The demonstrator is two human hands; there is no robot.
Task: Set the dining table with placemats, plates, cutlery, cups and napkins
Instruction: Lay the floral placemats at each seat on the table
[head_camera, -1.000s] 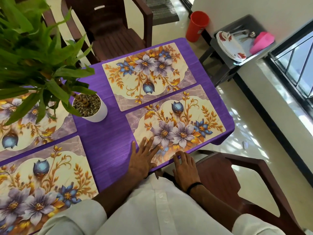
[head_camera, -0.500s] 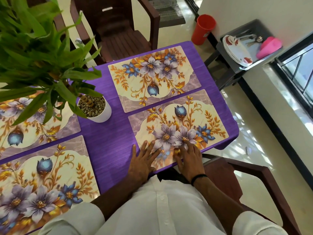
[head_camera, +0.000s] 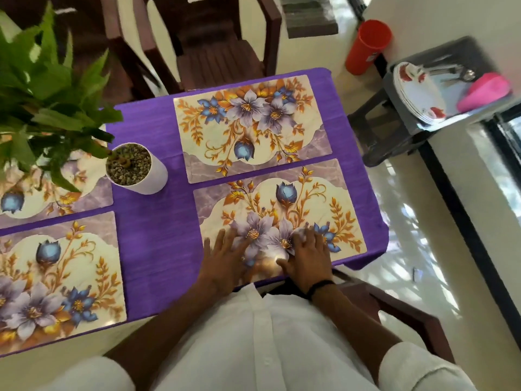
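Several floral placemats lie on the purple-covered table (head_camera: 158, 244). My left hand (head_camera: 225, 259) and my right hand (head_camera: 307, 255) both press flat, fingers spread, on the near right placemat (head_camera: 310, 204). Beyond it lies a second placemat (head_camera: 253, 128). Two more placemats (head_camera: 56, 277) (head_camera: 81, 190) lie at the left. A stack of white plates (head_camera: 417, 91) with red flowers sits on a dark side stool (head_camera: 400, 134) at the right, with cutlery (head_camera: 462, 74) and a pink thing (head_camera: 485, 91) beside them.
A potted plant in a white pot (head_camera: 138, 170) stands mid-table, its leaves overhanging the left mats. Brown chairs stand at the far side (head_camera: 220, 40) and under me (head_camera: 408, 311). A red bin (head_camera: 366, 46) sits on the floor by the wall.
My right hand moved from the table's edge up onto the near right placemat. Both hands slid a little farther onto it. The view shifted.
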